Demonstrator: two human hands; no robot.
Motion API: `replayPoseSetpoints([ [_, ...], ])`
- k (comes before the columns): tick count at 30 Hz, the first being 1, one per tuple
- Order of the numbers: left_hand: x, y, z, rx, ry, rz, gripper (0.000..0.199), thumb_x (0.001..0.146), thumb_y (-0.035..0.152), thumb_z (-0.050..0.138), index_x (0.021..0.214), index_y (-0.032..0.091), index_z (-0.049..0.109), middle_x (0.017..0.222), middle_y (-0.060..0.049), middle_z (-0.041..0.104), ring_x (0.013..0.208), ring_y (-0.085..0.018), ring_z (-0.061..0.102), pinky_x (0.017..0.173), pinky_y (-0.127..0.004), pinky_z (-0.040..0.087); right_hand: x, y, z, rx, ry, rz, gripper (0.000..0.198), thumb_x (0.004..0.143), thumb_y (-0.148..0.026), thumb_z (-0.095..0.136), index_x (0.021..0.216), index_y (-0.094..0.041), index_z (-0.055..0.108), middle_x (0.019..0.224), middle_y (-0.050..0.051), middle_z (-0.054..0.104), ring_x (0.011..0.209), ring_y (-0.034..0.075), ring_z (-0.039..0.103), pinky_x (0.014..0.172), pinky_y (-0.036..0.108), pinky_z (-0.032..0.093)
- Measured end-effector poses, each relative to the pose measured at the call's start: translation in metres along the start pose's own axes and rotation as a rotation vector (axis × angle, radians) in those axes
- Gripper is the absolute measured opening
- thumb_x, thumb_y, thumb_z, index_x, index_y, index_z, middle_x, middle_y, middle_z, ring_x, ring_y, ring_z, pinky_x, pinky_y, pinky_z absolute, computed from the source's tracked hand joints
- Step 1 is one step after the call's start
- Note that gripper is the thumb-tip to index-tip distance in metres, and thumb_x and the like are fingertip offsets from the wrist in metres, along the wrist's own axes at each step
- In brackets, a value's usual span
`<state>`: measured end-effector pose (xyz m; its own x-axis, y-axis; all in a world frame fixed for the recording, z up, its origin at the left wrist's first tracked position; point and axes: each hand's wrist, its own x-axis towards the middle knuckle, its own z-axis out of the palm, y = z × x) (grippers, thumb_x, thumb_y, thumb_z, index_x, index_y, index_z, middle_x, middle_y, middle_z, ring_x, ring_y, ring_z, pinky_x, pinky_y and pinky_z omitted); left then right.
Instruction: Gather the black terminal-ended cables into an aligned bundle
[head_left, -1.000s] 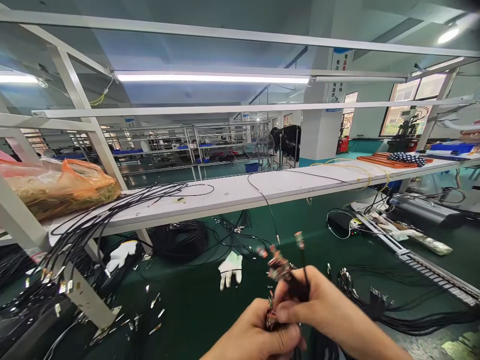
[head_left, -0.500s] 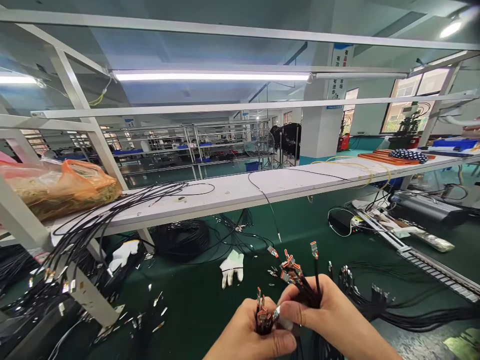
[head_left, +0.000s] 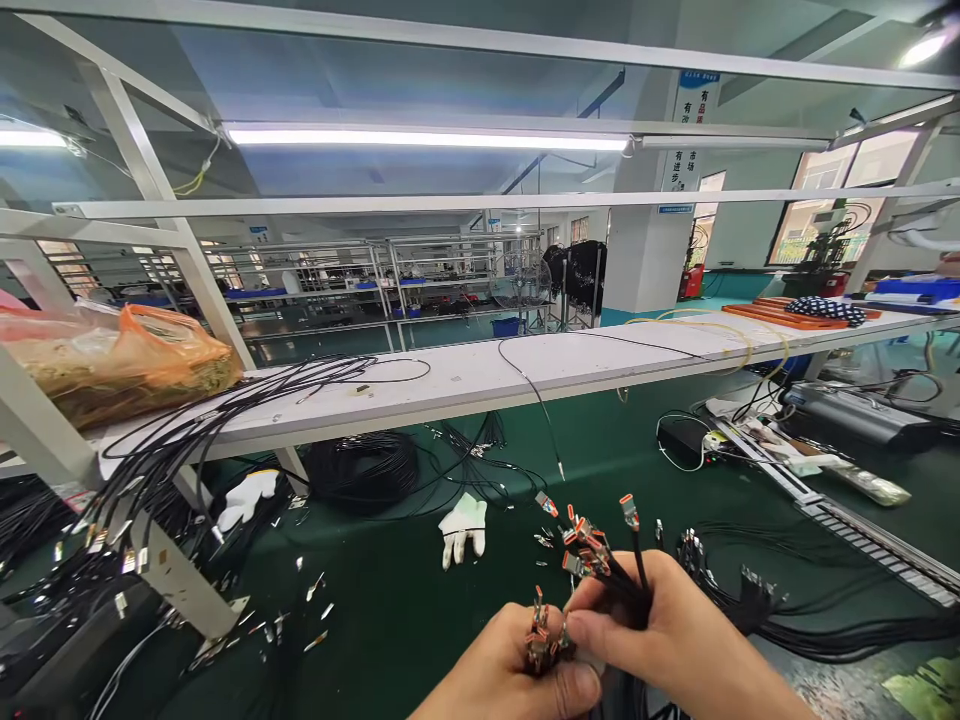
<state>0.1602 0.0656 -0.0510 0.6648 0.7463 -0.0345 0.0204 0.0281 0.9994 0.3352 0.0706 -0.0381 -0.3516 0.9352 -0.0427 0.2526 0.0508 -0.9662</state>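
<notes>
My left hand (head_left: 510, 675) is closed around a small bunch of black cables whose orange-tipped connectors (head_left: 541, 628) stick up above its fingers. My right hand (head_left: 664, 635) grips a larger bundle of black cables (head_left: 615, 580), and its orange and metal connector ends (head_left: 589, 535) fan out upward. The thumb and forefinger of my right hand pinch at the connectors in my left hand. Both hands meet low in the middle, above the green bench mat (head_left: 390, 610).
A white shelf (head_left: 480, 375) crosses the bench, with black cables (head_left: 225, 420) draped over its left part and an orange plastic bag (head_left: 120, 360). White gloves (head_left: 463, 525) and a cable coil (head_left: 364, 470) lie below. More cable ends (head_left: 750, 595) lie right.
The camera view tilted slightly up. My hands stay together low in the frame; the left bunch of connectors came apart from the right bundle and now sits lower in my left hand.
</notes>
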Motion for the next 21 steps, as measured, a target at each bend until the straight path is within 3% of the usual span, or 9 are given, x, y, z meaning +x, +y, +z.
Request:
replayPoseSetpoints([
  [6, 0.004, -0.008, 0.001, 0.022, 0.075, -0.059, 0.061, 0.069, 0.076, 0.058, 0.060, 0.018, 0.044, 0.050, 0.007, 0.034, 0.043, -0.005, 0.024, 0.041, -0.023, 0.019, 0.005, 0.012, 0.006, 0.092, -0.069, -0.056, 0.009, 0.077, -0.024, 0.067, 0.075, -0.016, 0.068, 0.070, 0.000, 0.066, 0.067, 0.016, 0.058, 0.060, 0.024, 0.043],
  [8, -0.002, -0.004, -0.002, 0.011, 0.251, -0.109, 0.059, 0.070, 0.074, 0.060, 0.062, 0.017, 0.052, 0.043, 0.007, 0.038, 0.038, -0.004, 0.027, 0.039, -0.022, 0.017, 0.007, 0.016, 0.005, 0.212, -0.104, -0.102, 0.009, 0.079, -0.026, 0.068, 0.080, -0.017, 0.067, 0.076, -0.001, 0.065, 0.076, 0.018, 0.059, 0.068, 0.025, 0.046],
  [10, -0.011, 0.010, -0.005, -0.024, 0.519, -0.077, 0.051, 0.075, 0.066, 0.063, 0.070, 0.015, 0.063, 0.042, 0.005, 0.049, 0.036, -0.005, 0.033, 0.039, -0.020, 0.022, 0.009, 0.019, 0.003, 0.238, -0.126, -0.129, 0.011, 0.081, -0.028, 0.067, 0.083, -0.018, 0.066, 0.081, -0.001, 0.064, 0.085, 0.019, 0.059, 0.079, 0.027, 0.045],
  [12, -0.021, 0.030, -0.007, -0.018, 0.755, 0.065, 0.039, 0.081, 0.055, 0.064, 0.083, 0.017, 0.073, 0.064, -0.002, 0.071, 0.049, -0.010, 0.055, 0.051, -0.020, 0.043, 0.009, 0.022, 0.002, 0.141, -0.118, -0.100, 0.017, 0.085, -0.032, 0.064, 0.076, -0.017, 0.063, 0.073, -0.003, 0.058, 0.078, 0.016, 0.055, 0.075, 0.026, 0.042],
  [14, -0.026, 0.050, -0.006, 0.087, 0.873, 0.204, 0.029, 0.086, 0.048, 0.061, 0.092, 0.025, 0.077, 0.104, -0.005, 0.077, 0.089, -0.020, 0.069, 0.085, -0.029, 0.052, 0.009, 0.025, 0.004, 0.050, -0.088, -0.054, 0.024, 0.087, -0.035, 0.060, 0.072, -0.017, 0.061, 0.066, -0.004, 0.052, 0.069, 0.014, 0.050, 0.065, 0.025, 0.038],
  [15, -0.025, 0.058, -0.003, 0.170, 0.884, 0.269, 0.026, 0.087, 0.045, 0.060, 0.095, 0.029, 0.078, 0.121, -0.002, 0.071, 0.111, -0.023, 0.064, 0.101, -0.032, 0.045, 0.009, 0.026, 0.007, 0.023, -0.071, -0.020, 0.026, 0.088, -0.037, 0.058, 0.072, -0.017, 0.060, 0.064, -0.004, 0.051, 0.065, 0.013, 0.048, 0.061, 0.025, 0.036],
  [17, -0.019, 0.067, 0.002, 0.354, 0.801, 0.395, 0.024, 0.090, 0.041, 0.057, 0.102, 0.033, 0.076, 0.139, 0.002, 0.059, 0.135, -0.026, 0.045, 0.114, -0.036, 0.033, 0.010, 0.027, 0.013, 0.037, -0.053, 0.058, 0.026, 0.085, -0.041, 0.059, 0.077, -0.016, 0.061, 0.064, -0.003, 0.052, 0.061, 0.013, 0.046, 0.057, 0.025, 0.035],
  [19, -0.009, 0.069, 0.007, 0.496, 0.540, 0.476, 0.026, 0.091, 0.031, 0.056, 0.112, 0.033, 0.072, 0.140, 0.001, 0.057, 0.136, -0.025, 0.044, 0.117, -0.039, 0.028, 0.011, 0.026, 0.020, 0.096, -0.054, 0.033, 0.027, 0.080, -0.044, 0.063, 0.084, -0.017, 0.061, 0.068, -0.001, 0.057, 0.063, 0.014, 0.050, 0.058, 0.026, 0.039],
  [21, -0.001, 0.067, 0.009, 0.576, 0.230, 0.439, 0.034, 0.091, 0.021, 0.055, 0.120, 0.033, 0.067, 0.128, -0.001, 0.067, 0.124, -0.024, 0.058, 0.118, -0.041, 0.026, 0.012, 0.024, 0.024, 0.135, -0.041, -0.080, 0.030, 0.073, -0.043, 0.069, 0.088, -0.018, 0.063, 0.079, 0.002, 0.063, 0.074, 0.018, 0.057, 0.067, 0.028, 0.045],
])
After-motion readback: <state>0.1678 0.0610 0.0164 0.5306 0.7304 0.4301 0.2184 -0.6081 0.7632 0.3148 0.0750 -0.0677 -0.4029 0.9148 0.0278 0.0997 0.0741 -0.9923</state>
